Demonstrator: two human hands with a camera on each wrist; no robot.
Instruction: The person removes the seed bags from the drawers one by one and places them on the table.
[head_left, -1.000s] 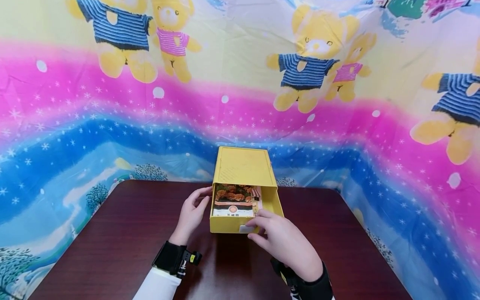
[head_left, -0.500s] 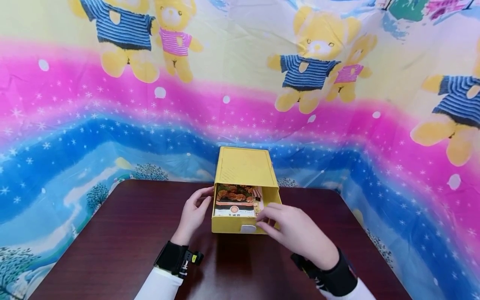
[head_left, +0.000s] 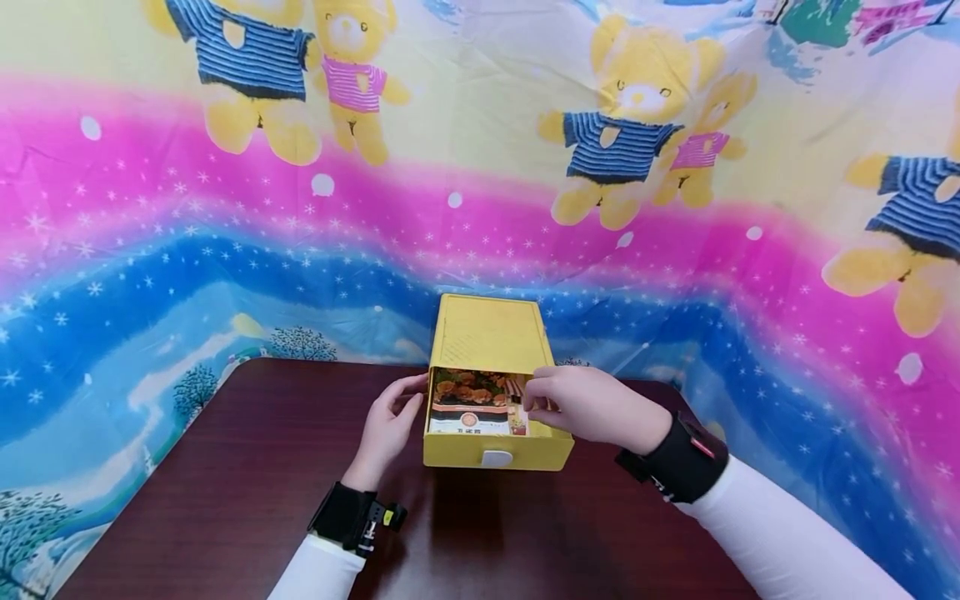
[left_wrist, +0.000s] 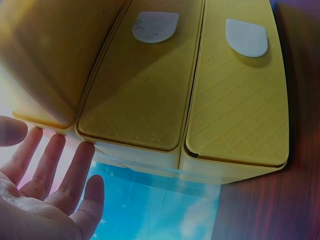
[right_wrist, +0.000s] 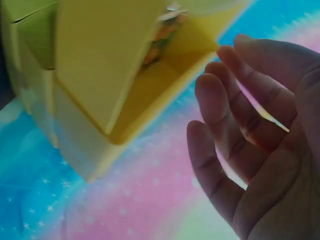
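A yellow drawer cabinet (head_left: 491, 333) stands on the table, its top drawer (head_left: 457, 452) pulled out. Inside lies a card or packet with an orange-flower picture (head_left: 468, 404), beside another printed piece (head_left: 517, 417). My left hand (head_left: 386, 429) is at the cabinet's left side, fingers spread and extended; in the left wrist view its fingertips (left_wrist: 86, 148) meet or nearly meet the side wall. Over the drawer's right part is my right hand (head_left: 592, 404), its fingers loosely bent. Nothing shows between those fingers (right_wrist: 210, 95) in the right wrist view.
Two more drawers, a middle one (left_wrist: 137, 95) and a lower one (left_wrist: 240, 105) with white tabs, are closed beneath. The dark red-brown table (head_left: 277, 467) extends around the cabinet. A curtain with printed bears (head_left: 465, 242) hangs close behind.
My right hand has left the white tab on the drawer front and moved up and right, over the drawer's right side. The left hand and the drawer stay about where they were.
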